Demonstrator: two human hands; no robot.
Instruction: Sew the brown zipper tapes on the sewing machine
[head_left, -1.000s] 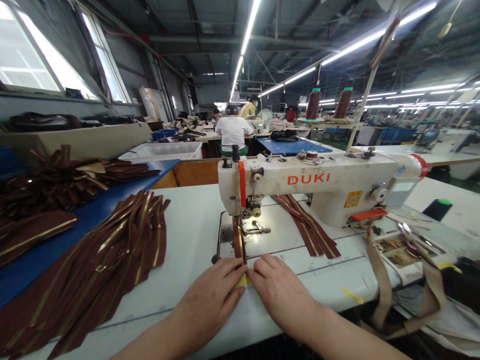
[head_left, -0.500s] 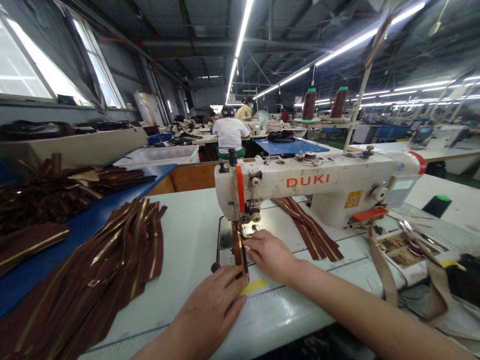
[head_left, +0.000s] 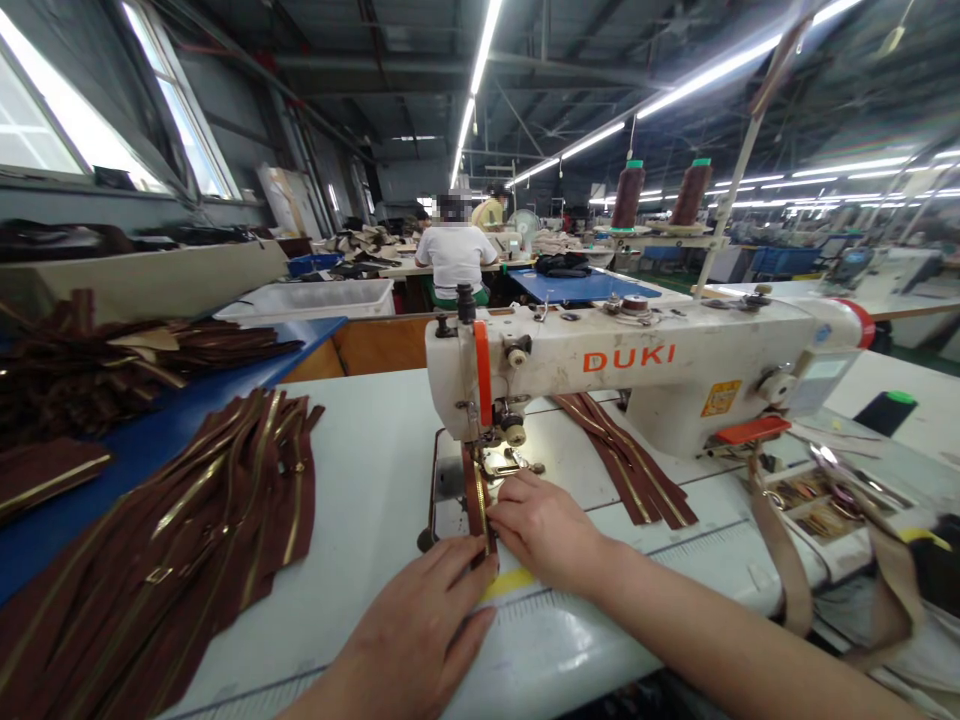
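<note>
A brown zipper strip (head_left: 477, 490) with gold teeth runs lengthwise under the needle area of a white sewing machine (head_left: 555, 360). My left hand (head_left: 420, 610) is at the strip's near end, fingertips pressed on it and thumb lower on the table edge. Beside the strip's right edge, my right hand (head_left: 544, 525) pinches it with thumb and forefinger, close in front of the presser foot. What lies under the fingertips is hidden. More brown zipper strips (head_left: 622, 455) lie beneath the machine arm to the right.
A large pile of brown zippers (head_left: 225, 500) covers the table's left side. Further left, a blue surface (head_left: 142, 470) carries more strips. At right sits a white tray (head_left: 817, 505) of small parts and scissors, with beige straps (head_left: 780, 560) hanging nearby. A person (head_left: 454, 255) sits ahead.
The camera view has shifted slightly. My right hand has come a little nearer along the strip, uncovering more metal by the presser foot. My left hand stays at the near end.
</note>
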